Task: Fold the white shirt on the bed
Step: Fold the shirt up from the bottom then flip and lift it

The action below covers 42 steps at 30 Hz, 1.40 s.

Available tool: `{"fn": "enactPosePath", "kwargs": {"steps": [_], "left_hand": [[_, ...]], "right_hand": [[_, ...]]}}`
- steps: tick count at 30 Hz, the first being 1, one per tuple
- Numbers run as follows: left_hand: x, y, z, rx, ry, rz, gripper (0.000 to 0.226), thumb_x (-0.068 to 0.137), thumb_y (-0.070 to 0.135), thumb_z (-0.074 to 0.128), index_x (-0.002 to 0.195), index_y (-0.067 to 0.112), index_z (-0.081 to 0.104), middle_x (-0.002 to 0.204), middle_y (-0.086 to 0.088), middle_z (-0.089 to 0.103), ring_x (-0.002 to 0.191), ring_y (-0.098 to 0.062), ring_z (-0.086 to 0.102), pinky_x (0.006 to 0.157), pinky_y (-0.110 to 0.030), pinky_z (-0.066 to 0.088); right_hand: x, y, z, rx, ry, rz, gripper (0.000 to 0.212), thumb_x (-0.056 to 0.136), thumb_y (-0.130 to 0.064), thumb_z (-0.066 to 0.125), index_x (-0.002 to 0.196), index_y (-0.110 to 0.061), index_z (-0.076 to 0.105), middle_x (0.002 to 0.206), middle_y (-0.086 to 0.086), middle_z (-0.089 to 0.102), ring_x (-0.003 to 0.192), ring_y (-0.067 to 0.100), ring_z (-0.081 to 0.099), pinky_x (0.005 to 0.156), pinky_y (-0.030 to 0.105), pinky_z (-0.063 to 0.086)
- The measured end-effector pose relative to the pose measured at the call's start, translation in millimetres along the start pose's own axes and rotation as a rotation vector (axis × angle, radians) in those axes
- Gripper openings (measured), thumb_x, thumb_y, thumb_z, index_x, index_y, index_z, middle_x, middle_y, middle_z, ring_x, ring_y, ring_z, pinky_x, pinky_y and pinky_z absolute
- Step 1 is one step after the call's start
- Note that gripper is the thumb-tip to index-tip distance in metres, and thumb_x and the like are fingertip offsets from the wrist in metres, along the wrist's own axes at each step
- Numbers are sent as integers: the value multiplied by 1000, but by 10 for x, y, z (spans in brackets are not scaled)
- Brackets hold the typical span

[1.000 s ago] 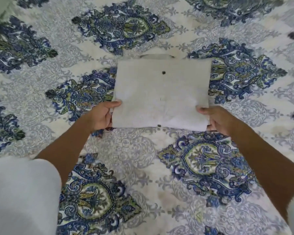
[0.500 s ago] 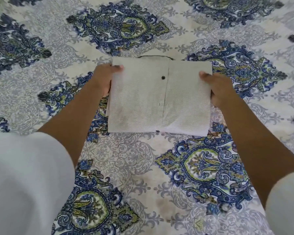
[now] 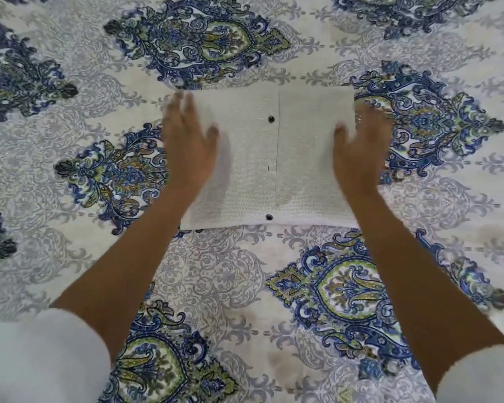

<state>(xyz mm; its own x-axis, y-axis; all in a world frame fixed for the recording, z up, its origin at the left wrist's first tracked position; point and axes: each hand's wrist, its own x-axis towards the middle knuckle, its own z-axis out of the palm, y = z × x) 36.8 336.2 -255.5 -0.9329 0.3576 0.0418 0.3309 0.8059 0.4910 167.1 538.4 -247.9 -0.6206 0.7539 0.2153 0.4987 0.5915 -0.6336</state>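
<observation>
Folded white shirt (image 3: 274, 170) flat on the patterned bed (image 3: 216, 271), one hand at each side.
The left hand (image 3: 186, 141) lay on the shirt's left edge, fingers straight and spread. A dark button (image 3: 271, 119) sat beside the centre placket. The right hand (image 3: 360, 146) lay on the right edge, fingers extended, slightly blurred.

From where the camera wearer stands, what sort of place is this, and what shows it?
Likely a bedroom: a patterned bedspread with blue and green medallions fills the view, and a folded white shirt lies on it under the left hand and right hand.
</observation>
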Motion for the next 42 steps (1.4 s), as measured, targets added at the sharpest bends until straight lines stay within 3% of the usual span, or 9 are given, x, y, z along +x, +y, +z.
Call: {"fn": "enactPosePath", "kwargs": {"steps": [3,10,13,16,19,29,35,39,42], "left_hand": [[-350,210,202,242,-255,413,63,96,43,14,150,11,4,158,-11,-2,146,-28,-5,116,-42,-5],[-202,-24,395,468,-361,460,64,92,51,-1,149,24,-7,158,2,-12,145,-18,-12,116,-45,-10],[-323,-7,211,232,-166,232,59,100,36,24,150,12,2,158,-4,-3,146,-25,-1,116,-38,-5],[-568,-171,4,-138,151,-242,51,94,24,52,138,2,38,142,-20,38,132,-33,34,107,-38,25],[-672,-375,-101,-492,-20,-620,39,88,29,63,115,3,54,119,-15,56,107,-30,56,88,-41,45],[-853,-299,-294,-125,-8,-239,22,92,16,56,100,-1,67,90,-14,63,80,-21,53,69,-29,37],[-782,-353,-326,-615,-16,-592,10,90,13,59,84,11,67,87,-9,66,82,-26,61,86,-45,53],[-766,-342,-355,-904,-116,-773,21,88,15,61,68,11,56,81,-6,62,79,-21,55,76,-38,46],[-744,-342,-351,-851,-232,-758,19,83,20,68,87,4,61,96,-10,66,90,-23,60,84,-37,45]], "right_hand": [[-396,-81,193,-197,-344,-373,56,90,-35,31,137,-6,42,146,16,38,137,32,33,110,46,23],[-193,232,330,-570,-544,-324,55,98,-48,13,149,-30,4,159,-5,-3,146,21,-6,114,51,-4],[-175,115,220,-470,-490,-123,56,99,-44,19,150,-24,6,159,1,-3,146,22,-5,115,49,-2],[-321,140,-47,-232,-294,172,53,97,-36,39,144,-11,29,151,14,25,139,32,21,112,42,18],[-481,213,-267,33,-320,499,39,94,-30,51,124,-5,50,121,13,51,111,29,48,86,33,36],[-628,227,-365,228,-234,627,33,86,-26,64,110,-5,58,98,3,53,88,19,49,74,30,36],[-545,226,-453,378,-357,765,28,83,-26,68,62,-16,52,92,11,59,85,22,52,73,36,40],[-486,180,-522,471,-377,840,20,84,-19,67,71,-9,56,98,11,60,89,23,55,76,36,45],[-499,149,-549,570,-377,856,10,87,-16,64,83,-9,58,98,6,59,84,21,56,74,34,47]]}}
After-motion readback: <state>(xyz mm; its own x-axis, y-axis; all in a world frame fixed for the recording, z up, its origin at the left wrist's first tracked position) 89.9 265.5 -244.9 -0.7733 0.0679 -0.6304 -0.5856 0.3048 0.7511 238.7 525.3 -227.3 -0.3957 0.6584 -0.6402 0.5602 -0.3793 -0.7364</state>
